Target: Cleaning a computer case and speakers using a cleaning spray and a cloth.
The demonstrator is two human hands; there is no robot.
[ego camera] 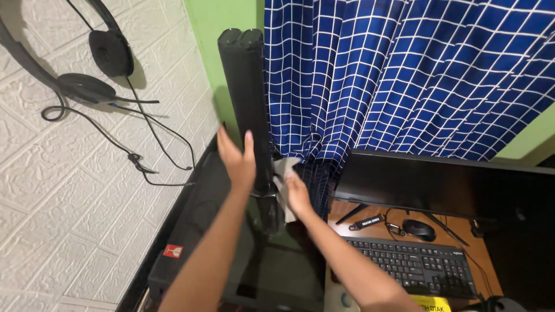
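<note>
Head view. We look down on a tall black tower-shaped unit (247, 110), standing upright at about 11 o'clock from the frame's centre, against a green wall (222, 17) and beside a blue checked curtain (404, 75). Our left hand (237, 159) lies flat against the unit's left face, fingers pressed together and pointing up, steadying it rather than gripping it. Our right hand (296, 193), at 4 o'clock from the left hand, pinches a pale grey cloth (284, 173) and holds it against the lower right edge of the unit. We judge the step in hand to be wiping the unit's lower side while the other hand braces it. The next stroke calls for firm counter-pressure from the left hand, so that the tall, narrow body does not tip toward the curtain, and for the cloth to stay folded under the fingers.

At 3 to 5 o'clock the bench (462, 222) carries a dark monitor (439, 182), a black keyboard (413, 266) and a black mouse (419, 230), all well apart from the cloth. At 9 to 10 o'clock a black headset (101, 58) hangs on the white textured wall (58, 202), its cable (150, 144) trailing down toward the unit's base.
</note>
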